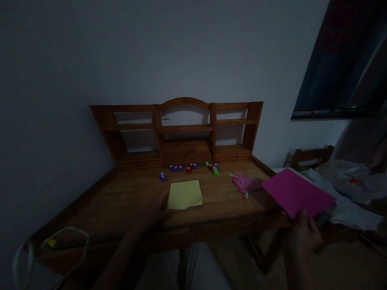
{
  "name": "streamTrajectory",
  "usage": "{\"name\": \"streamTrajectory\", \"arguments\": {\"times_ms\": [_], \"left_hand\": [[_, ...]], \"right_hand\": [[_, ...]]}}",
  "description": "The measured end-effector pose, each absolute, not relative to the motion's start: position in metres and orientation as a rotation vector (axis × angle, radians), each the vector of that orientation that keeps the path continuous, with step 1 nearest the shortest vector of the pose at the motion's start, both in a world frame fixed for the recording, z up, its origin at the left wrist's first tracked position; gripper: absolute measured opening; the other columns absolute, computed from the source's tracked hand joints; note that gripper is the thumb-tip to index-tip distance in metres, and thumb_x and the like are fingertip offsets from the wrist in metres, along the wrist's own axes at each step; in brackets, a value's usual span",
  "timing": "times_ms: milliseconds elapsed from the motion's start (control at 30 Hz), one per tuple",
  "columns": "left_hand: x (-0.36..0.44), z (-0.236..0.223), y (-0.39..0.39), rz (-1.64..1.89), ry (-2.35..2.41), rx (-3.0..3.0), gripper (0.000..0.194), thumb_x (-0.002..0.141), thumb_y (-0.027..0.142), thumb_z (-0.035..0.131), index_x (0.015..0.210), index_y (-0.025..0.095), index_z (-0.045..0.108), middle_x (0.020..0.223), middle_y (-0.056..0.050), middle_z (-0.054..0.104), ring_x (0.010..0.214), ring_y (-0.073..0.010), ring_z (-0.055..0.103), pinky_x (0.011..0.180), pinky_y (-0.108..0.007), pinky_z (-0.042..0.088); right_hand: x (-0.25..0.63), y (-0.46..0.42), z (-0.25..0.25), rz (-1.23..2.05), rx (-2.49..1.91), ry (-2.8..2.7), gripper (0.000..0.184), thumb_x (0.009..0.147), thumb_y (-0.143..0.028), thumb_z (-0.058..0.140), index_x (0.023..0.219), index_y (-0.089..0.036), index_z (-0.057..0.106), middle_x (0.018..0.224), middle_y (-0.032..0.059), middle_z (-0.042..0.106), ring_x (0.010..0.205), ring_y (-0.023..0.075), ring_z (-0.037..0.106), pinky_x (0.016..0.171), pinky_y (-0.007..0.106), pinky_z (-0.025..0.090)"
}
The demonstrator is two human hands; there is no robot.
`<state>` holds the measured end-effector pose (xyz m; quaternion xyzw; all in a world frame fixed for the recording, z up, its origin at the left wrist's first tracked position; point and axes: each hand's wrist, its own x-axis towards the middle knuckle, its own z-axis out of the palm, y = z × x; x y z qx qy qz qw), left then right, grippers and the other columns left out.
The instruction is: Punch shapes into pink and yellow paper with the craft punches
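a white cable loops at far left, over the near-left edge of the wooden desk. a broad span of desk top leads to the left hand, its thumb and fingers parted at the left edge of the yellow paper stack, which lies near the front edge. behind, small eyed figures stand in loose groups before the shelf unit. past a strip of wood lies a pink dotted piece. at the desk's right edge, the right hand pinches a raised magenta sheet by its near edge; white plastic lies beyond.
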<state>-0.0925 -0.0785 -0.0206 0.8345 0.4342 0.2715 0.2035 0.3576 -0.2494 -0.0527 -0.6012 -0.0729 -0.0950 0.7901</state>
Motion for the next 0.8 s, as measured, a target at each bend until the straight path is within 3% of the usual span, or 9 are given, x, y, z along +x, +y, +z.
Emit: {"name": "streamTrajectory", "arguments": {"times_ms": [200,433,633,800], "left_hand": [[-0.094,-0.029,-0.072,0.72,1.294,2.387,0.094,0.074,0.049,0.071,0.151,0.018,0.027,0.153,-0.014,0.036,0.139,-0.0332,0.035,0.114,-0.047,0.031],[-0.082,-0.028,-0.061,0.775,1.314,2.488,0.089,0.077,0.048,0.067,0.149,0.014,0.027,0.153,-0.017,0.034,0.142,-0.0303,0.03,0.116,-0.045,0.026],[-0.074,-0.026,-0.047,0.785,1.29,2.507,0.078,0.082,0.051,0.061,0.146,0.016,0.034,0.151,-0.015,0.038,0.141,-0.0288,0.031,0.115,-0.044,0.027],[-0.061,-0.031,-0.021,0.729,1.252,2.502,0.079,0.081,0.053,0.061,0.147,0.019,0.035,0.15,-0.014,0.04,0.139,-0.0297,0.034,0.114,-0.045,0.027]], "right_hand": [[0.349,-0.229,-0.056,-0.235,-1.301,-0.321,0.053,0.082,-0.061,0.061,0.089,-0.008,0.069,0.07,0.0017,0.057,0.065,0.0157,0.046,0.059,0.025,0.038],[0.353,-0.196,-0.06,-0.238,-1.549,-0.515,0.077,0.086,-0.073,0.045,0.104,-0.004,0.073,0.09,0.0202,0.07,0.08,0.0321,0.063,0.067,0.032,0.043],[0.362,-0.168,-0.062,-0.285,-1.691,-0.658,0.077,0.089,-0.071,0.04,0.113,-0.005,0.072,0.101,0.0241,0.07,0.088,0.0367,0.065,0.074,0.037,0.043],[0.369,-0.165,-0.066,-0.337,-1.727,-0.639,0.077,0.089,-0.071,0.039,0.116,-0.006,0.071,0.1,0.0244,0.07,0.084,0.0363,0.065,0.071,0.037,0.043]]}}
